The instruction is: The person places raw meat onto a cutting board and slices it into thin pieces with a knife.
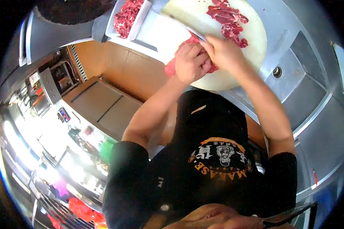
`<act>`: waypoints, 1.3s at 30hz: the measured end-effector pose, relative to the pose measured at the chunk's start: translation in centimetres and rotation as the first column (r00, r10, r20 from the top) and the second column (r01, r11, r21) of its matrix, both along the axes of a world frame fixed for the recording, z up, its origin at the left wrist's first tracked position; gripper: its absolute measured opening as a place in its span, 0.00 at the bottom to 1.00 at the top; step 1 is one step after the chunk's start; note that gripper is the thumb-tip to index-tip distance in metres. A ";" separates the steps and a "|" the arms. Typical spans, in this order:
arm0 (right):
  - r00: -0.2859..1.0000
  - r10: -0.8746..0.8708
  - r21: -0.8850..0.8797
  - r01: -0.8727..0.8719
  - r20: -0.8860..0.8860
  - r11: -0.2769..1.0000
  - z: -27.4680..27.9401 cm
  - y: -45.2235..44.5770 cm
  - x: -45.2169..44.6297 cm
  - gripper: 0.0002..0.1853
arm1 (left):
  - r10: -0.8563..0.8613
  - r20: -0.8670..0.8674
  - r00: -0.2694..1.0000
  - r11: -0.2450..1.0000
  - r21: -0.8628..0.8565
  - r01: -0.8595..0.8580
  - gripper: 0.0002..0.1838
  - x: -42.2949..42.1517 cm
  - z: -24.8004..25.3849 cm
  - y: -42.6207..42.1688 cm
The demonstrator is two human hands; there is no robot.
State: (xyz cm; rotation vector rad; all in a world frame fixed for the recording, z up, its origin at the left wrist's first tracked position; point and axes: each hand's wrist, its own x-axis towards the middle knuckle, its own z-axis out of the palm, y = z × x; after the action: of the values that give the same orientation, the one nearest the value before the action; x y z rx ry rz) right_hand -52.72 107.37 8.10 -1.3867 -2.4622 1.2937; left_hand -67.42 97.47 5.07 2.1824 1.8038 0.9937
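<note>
On a round, pale cutting board [256, 38] lies a piece of raw red meat [170, 69]. My left hand [189, 63] presses down on this meat with curled fingers. Close beside it, my right hand [223, 51] grips a knife [195, 32], its fingers wrapped around the handle. The blade points toward the upper left and meets the far end of the meat; part of the cut is hidden by my hands. Several flat pieces of raw meat [229, 21] lie farther back on the board, to the right of the knife.
A white container [141, 19] with thin strips of raw meat [128, 19] stands left of the board. At right is a metal sink with a drain [278, 71]. A brown cabinet [103, 101] stands below left, and shelves with bright lights are at far left.
</note>
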 end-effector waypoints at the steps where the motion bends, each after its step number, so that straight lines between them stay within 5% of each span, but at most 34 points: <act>1: 0.986 -0.043 0.023 0.048 -0.159 0.999 -1.3 1.7 -1.2 0.18 | -0.001 0.015 1.000 1.000 0.015 0.000 0.07 0.1 -0.2 -0.1; 6: 0.957 -0.268 -0.036 0.266 -0.110 0.963 3.5 1.1 4.9 0.21 | 0.050 0.035 0.998 0.998 0.044 -0.052 0.10 0.1 -0.2 -0.4; 8: 0.989 -0.137 0.123 0.130 0.051 0.984 5.0 -2.4 8.5 0.20 | 0.028 0.026 0.999 0.999 0.042 -0.029 0.11 0.1 -0.3 -0.5; 13: 0.985 0.011 0.072 -0.023 0.172 0.997 7.6 -8.2 12.6 0.21 | 0.023 -0.062 0.998 0.999 0.025 -0.021 0.11 0.0 0.5 -0.2; 22: 0.998 0.027 0.073 -0.031 0.054 0.997 3.6 -5.4 7.4 0.23 | 0.045 -0.063 0.997 0.999 0.030 -0.043 0.09 0.2 -0.1 -0.1; 27: 0.985 0.018 -0.048 -0.010 0.173 0.999 6.0 -7.1 11.1 0.22 | 0.030 -0.025 0.999 0.999 0.026 -0.029 0.09 0.2 -0.5 -0.1; 30: 0.981 0.044 -0.098 -0.026 0.191 0.995 4.1 -4.0 5.9 0.22 | 0.033 -0.025 0.999 0.999 0.025 -0.033 0.08 0.1 -0.6 0.4; 32: 0.999 0.017 0.101 -0.014 -0.032 0.995 -0.6 -1.8 2.1 0.21 | 0.010 -0.019 1.000 0.999 0.031 -0.009 0.08 -0.1 -0.9 0.1; 37: 0.930 -0.358 -0.019 0.358 -0.082 0.934 1.2 2.9 2.3 0.19 | 0.017 0.009 1.000 0.999 0.031 -0.017 0.09 0.0 -0.2 -0.4; 38: 0.930 -0.368 -0.101 0.364 -0.016 0.926 2.9 3.2 4.0 0.21 | 0.026 0.002 1.000 0.999 0.037 -0.026 0.09 -0.1 -0.1 -0.3; 39: 0.942 -0.321 -0.001 0.322 -0.104 0.947 3.1 2.4 5.5 0.21 | 0.030 -0.002 1.000 0.999 0.041 -0.030 0.10 -0.1 0.0 -0.2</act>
State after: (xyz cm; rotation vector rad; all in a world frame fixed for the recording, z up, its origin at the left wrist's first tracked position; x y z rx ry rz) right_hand -47.20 109.72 11.18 -1.5908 -2.0646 1.2329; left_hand -67.53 97.26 5.08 2.1871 1.8383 1.0443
